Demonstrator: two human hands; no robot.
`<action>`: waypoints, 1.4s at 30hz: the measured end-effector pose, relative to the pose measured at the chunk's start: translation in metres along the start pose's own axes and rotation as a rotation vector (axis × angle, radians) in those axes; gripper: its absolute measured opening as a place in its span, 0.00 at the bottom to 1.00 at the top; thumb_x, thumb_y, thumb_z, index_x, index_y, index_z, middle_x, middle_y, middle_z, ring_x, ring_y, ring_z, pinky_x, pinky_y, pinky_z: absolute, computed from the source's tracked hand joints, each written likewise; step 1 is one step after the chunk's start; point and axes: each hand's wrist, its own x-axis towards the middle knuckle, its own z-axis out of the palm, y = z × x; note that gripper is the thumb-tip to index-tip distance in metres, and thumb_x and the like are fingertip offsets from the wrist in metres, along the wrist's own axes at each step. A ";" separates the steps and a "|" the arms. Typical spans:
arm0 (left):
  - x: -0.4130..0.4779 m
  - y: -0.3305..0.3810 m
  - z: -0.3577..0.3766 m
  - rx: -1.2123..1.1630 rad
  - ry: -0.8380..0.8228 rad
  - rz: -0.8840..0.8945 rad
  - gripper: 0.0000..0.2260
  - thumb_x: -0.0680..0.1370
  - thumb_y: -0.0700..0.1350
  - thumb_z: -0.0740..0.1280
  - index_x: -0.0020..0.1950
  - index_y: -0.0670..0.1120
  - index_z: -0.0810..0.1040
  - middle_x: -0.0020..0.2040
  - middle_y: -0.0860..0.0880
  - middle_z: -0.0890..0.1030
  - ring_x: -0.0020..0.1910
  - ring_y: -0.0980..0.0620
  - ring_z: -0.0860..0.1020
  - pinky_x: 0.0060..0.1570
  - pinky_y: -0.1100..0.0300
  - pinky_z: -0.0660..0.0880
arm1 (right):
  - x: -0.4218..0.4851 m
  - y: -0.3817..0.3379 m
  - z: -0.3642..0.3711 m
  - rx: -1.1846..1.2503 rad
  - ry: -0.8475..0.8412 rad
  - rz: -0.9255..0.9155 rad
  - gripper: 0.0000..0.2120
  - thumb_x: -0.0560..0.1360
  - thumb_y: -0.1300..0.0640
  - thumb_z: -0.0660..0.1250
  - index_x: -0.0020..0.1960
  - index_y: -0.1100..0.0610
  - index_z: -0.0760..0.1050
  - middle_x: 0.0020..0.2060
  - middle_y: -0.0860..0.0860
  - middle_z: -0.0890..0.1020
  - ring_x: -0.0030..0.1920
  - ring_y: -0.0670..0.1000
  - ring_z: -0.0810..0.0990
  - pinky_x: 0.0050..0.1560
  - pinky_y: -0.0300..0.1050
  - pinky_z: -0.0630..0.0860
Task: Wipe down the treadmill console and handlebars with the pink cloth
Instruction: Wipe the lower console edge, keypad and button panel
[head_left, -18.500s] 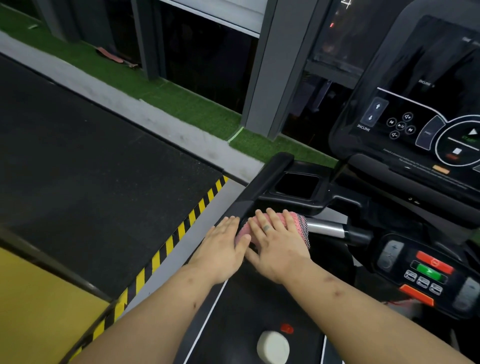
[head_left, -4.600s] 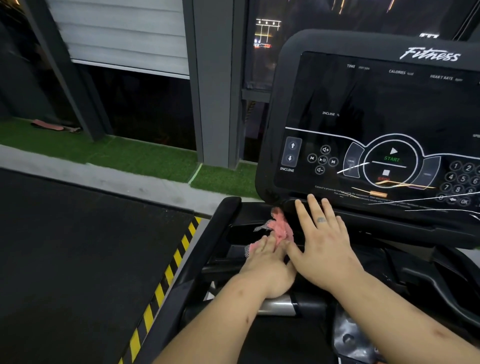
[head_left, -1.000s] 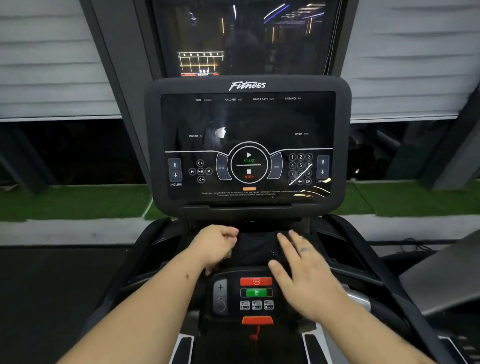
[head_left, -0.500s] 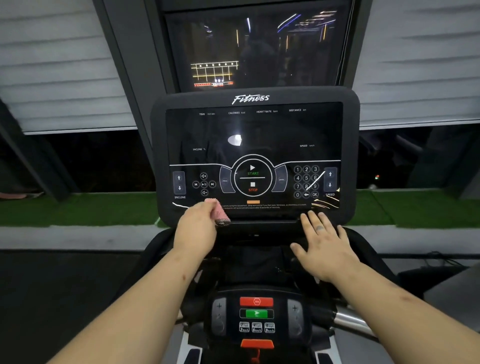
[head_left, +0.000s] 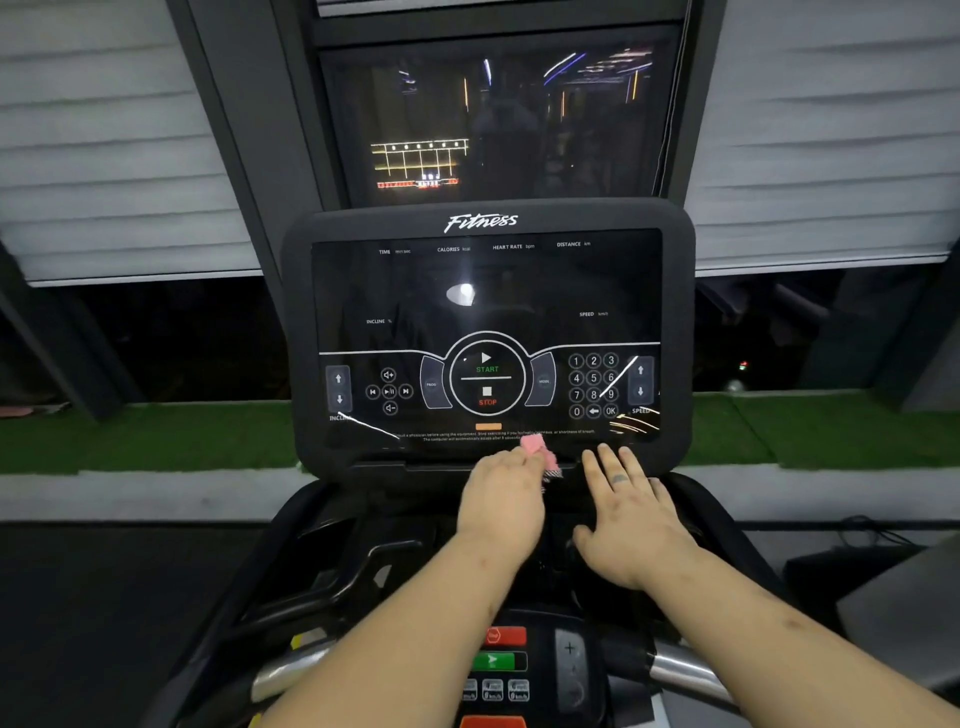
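Protruding beyond left grip (head_left: 501, 493): pink cloth (head_left: 536, 448)

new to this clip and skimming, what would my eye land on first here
The big dark console marked Fitness fills the centre, with its START and STOP ring low on the panel. At its lower edge the left hand grips a pink cloth, and the right hand lies spread flat just beside it.

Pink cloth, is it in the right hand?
No, the pink cloth is pinched in the left hand at the lower edge of the console, while the right hand lies flat with straight fingers.
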 end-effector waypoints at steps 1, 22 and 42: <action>0.001 0.004 -0.001 0.044 -0.012 0.013 0.20 0.81 0.41 0.62 0.74 0.48 0.74 0.60 0.48 0.81 0.59 0.45 0.79 0.65 0.52 0.71 | 0.000 0.000 0.000 -0.001 -0.002 0.000 0.44 0.79 0.41 0.59 0.84 0.50 0.35 0.83 0.49 0.36 0.82 0.52 0.32 0.82 0.59 0.44; -0.041 -0.129 -0.037 0.190 -0.105 -0.064 0.17 0.84 0.44 0.60 0.73 0.52 0.74 0.61 0.53 0.80 0.63 0.50 0.78 0.80 0.46 0.56 | -0.001 -0.007 -0.005 -0.017 -0.033 0.070 0.47 0.78 0.38 0.62 0.84 0.47 0.34 0.83 0.46 0.36 0.82 0.51 0.32 0.82 0.59 0.45; -0.044 -0.116 -0.029 0.101 -0.076 -0.091 0.25 0.81 0.39 0.59 0.79 0.51 0.67 0.70 0.51 0.75 0.73 0.49 0.68 0.81 0.47 0.50 | 0.001 -0.020 -0.002 0.023 -0.022 0.145 0.46 0.78 0.38 0.61 0.84 0.47 0.36 0.83 0.47 0.37 0.82 0.51 0.32 0.82 0.60 0.45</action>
